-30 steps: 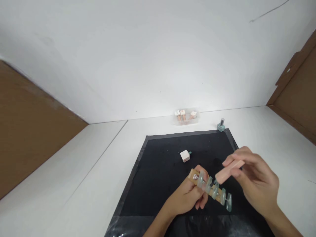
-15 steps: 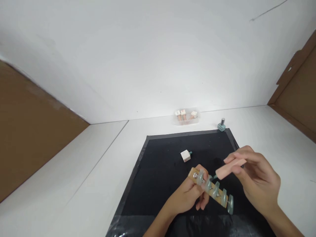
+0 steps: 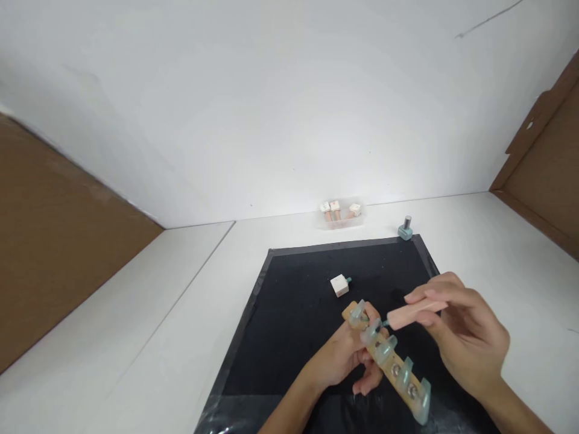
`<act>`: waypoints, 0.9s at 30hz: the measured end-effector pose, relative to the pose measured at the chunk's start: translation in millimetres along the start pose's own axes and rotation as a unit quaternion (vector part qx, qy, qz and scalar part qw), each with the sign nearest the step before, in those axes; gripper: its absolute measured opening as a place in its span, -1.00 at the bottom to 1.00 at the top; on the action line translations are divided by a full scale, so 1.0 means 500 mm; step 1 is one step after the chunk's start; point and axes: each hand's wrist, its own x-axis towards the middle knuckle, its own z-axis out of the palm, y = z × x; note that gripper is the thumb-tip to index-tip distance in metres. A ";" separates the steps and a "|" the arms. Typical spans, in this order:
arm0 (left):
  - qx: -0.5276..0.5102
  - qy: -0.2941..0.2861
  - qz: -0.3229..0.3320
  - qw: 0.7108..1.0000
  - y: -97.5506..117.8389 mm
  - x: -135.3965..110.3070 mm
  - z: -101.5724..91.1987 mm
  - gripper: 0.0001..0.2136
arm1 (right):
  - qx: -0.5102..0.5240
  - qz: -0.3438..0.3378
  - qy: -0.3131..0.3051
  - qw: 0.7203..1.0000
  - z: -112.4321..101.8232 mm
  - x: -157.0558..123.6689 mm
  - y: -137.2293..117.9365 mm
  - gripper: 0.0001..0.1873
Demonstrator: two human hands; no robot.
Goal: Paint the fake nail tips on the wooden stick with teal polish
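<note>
Above a black mat (image 3: 289, 313) on the white worktop (image 3: 181, 313), the left hand (image 3: 346, 361) grips a wooden strip (image 3: 392, 361) of pale-green nail tips. The right hand (image 3: 465, 343) pinches a pink brush handle (image 3: 409, 313) between thumb and fingers — its tip at the strip's upper end.

Makeshift nail-art workstation, white table (image 3: 136, 337), black mat (image 3: 294, 313), cardboard side panels (image 3: 54, 241), polish bottle (image 3: 405, 229), strip of practice nails (image 3: 398, 374)
</note>
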 end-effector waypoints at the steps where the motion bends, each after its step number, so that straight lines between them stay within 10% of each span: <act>1: -0.004 0.000 -0.001 1.000 0.001 -0.001 0.000 -0.79 | 0.003 -0.004 0.013 1.000 0.000 -0.001 0.001 -0.75; 27: -0.047 -0.033 -0.005 0.998 0.001 -0.013 -0.009 -0.84 | -0.018 -0.004 0.058 0.998 0.001 -0.007 0.003 -0.83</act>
